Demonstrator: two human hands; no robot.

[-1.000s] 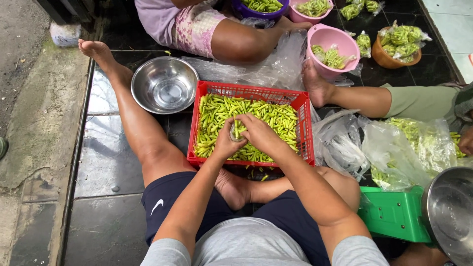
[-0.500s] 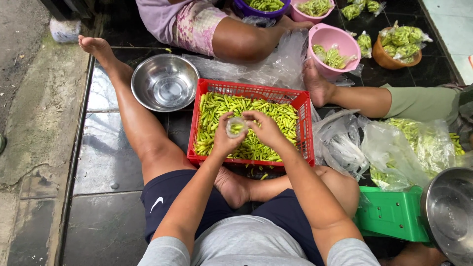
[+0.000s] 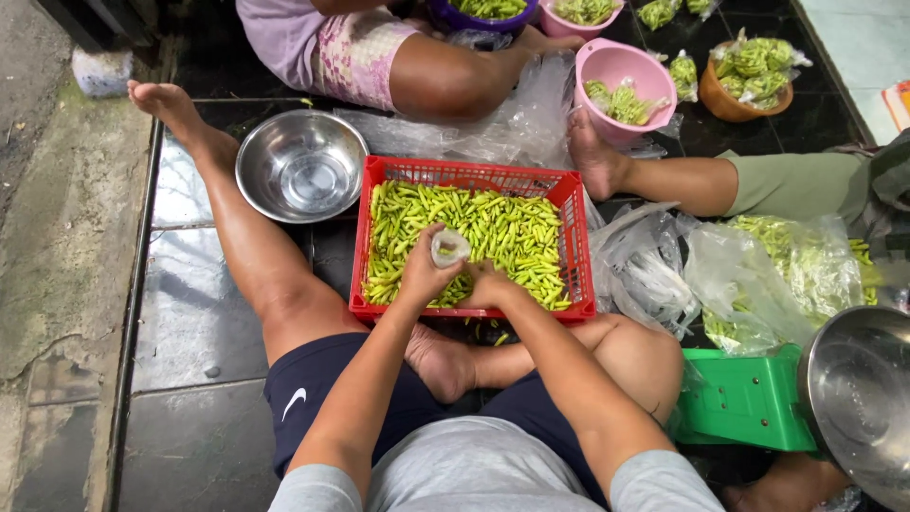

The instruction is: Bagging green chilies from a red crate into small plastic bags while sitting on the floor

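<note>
Both hands meet over one red plastic crate (image 3: 471, 176), its walls an open lattice, filled with slim, smooth green chillies (image 3: 512, 228). The left hand (image 3: 424, 275) has its grip closed around a small clear plastic bag (image 3: 449, 247), soft and crumpled, which stands up just above the fingers. The right hand (image 3: 490, 286) lies just beside it, touching the left hand, fingers curled down into the chillies; whether its grip holds anything cannot be told.

Left of the grip, past the crate's wall, stands one round steel bowl (image 3: 301, 166), shiny and bare inside. A second steel bowl (image 3: 858, 398) shows at the far right, next to one green plastic scale (image 3: 744, 403). Right of the grip lie loose clear bags (image 3: 645, 270), thin and wrinkled, one large bag of chillies (image 3: 796, 265) among them.

Beyond the grip, two pink plastic bowls (image 3: 626, 71), one purple bowl (image 3: 474, 14) and one brown bowl (image 3: 749, 90) hold chillies. Two other people sit there on the dark tiled floor (image 3: 190, 313); only their legs show.
</note>
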